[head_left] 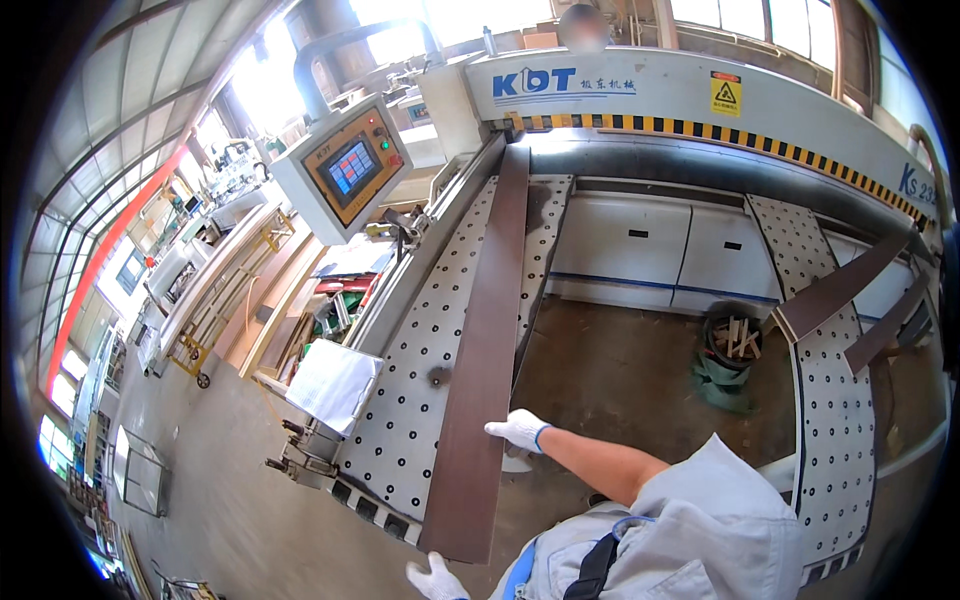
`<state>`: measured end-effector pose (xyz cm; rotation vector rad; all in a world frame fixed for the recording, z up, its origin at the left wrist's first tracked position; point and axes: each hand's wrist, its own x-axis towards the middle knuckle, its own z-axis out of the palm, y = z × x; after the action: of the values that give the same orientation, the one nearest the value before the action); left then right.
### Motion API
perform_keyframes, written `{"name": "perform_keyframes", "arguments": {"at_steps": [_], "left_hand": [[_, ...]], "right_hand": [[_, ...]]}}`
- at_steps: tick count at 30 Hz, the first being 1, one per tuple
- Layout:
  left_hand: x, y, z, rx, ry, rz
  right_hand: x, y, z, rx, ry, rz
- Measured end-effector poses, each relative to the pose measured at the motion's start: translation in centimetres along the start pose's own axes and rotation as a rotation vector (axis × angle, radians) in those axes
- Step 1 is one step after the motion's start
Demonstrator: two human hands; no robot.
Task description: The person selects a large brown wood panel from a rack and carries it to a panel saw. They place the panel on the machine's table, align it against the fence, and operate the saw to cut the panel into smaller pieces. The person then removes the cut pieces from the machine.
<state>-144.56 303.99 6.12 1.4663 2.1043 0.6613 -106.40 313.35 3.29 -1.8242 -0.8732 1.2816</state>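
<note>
A long dark brown board (475, 380) lies lengthwise on the dotted white support table (400, 450), its far end reaching the machine beam. My right hand (520, 431), in a white glove, grips the board's right edge nearer to me, with fingertips over its top face; the underside of the grip is hidden. At the board's near end is my left hand (436, 579), also white-gloved. Its fingers are spread and the thumb side is close to the board's corner; whether it touches cannot be made out.
A panel saw's white beam (660, 85) crosses the back, with a control panel (345, 168) at its left. More brown boards (840, 290) rest on the right support table (835, 430). A bin of offcuts (733, 345) stands between the tables. Papers (334, 385) lie left.
</note>
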Motion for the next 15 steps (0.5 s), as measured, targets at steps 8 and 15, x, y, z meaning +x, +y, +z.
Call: {"name": "perform_keyframes", "arguments": {"at_steps": [8, 15], "left_hand": [[-0.1, -2.0, 4.3, -1.143, -0.382, -0.419], [-3.5, -0.6, 0.0, -1.164, -0.317, -0.309]], "right_hand": [[-1.6, 0.9, 4.6, 0.456, 0.045, 0.168], [-6.2, -0.7, 4.0, 0.487, -0.100, 0.227]]}}
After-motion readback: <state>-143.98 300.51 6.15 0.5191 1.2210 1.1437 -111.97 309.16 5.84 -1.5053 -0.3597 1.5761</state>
